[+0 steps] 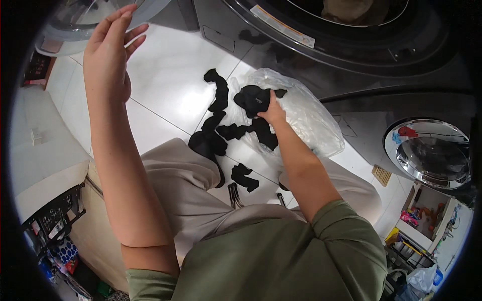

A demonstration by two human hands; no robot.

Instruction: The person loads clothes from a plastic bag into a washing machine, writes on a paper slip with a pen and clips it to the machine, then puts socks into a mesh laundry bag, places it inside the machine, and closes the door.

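Left hand (108, 57) raised, fingers loose, holding nothing | right hand (273, 112) grasping black cloth bundle (252, 100) at left side of translucent plastic bag (314, 123) | whole-palm grip should gather loose ends

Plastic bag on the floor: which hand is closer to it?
Right. The right hand is over the plastic bag, holding black cloth; the left hand is raised, away to its left.

Left of the clear plastic bag (319, 115), a hand could pass over the white floor tiles (160, 85), above low black garments (219, 93). Beyond the bag, a dark front-loading machine (361, 57) blocks reach; nearer, the trousered legs (181, 168) crowd in, and the right hand (274, 110) obstructs its left part.
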